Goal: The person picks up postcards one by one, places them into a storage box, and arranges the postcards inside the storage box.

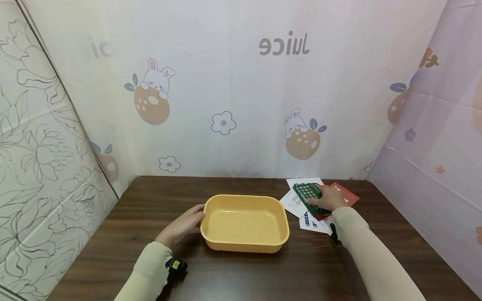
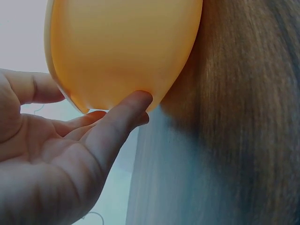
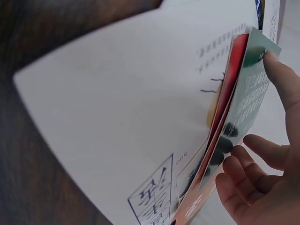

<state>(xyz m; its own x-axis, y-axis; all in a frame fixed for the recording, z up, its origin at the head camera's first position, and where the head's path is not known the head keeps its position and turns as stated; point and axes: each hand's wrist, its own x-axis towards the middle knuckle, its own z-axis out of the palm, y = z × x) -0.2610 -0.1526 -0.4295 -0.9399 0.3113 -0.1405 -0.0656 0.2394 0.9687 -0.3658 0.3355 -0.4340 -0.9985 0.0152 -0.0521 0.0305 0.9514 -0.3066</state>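
Note:
A yellow rectangular tub [image 1: 244, 243] stands on the dark wooden table. My left hand [image 1: 184, 225] holds it at its left side. In the left wrist view, one finger of the left hand [image 2: 61, 154] reaches past the rim while another presses the outer wall of the tub [image 2: 124, 47]. At the right, my right hand [image 1: 329, 198] lies over a loose pile of printed cards. Its fingertips touch a green card [image 1: 306, 192] on top, spread apart in the right wrist view. Beneath the green card [image 3: 248, 93] show the edges of a red card [image 3: 232, 70] and a large white card [image 3: 117, 79].
An orange-red card [image 1: 348, 195] sticks out right of the right hand. White cards [image 1: 293, 205] with print fan out to the left and front of the pile. Behind the table [image 1: 233, 276] hangs a pale printed curtain [image 1: 226, 83], with more fabric at both sides.

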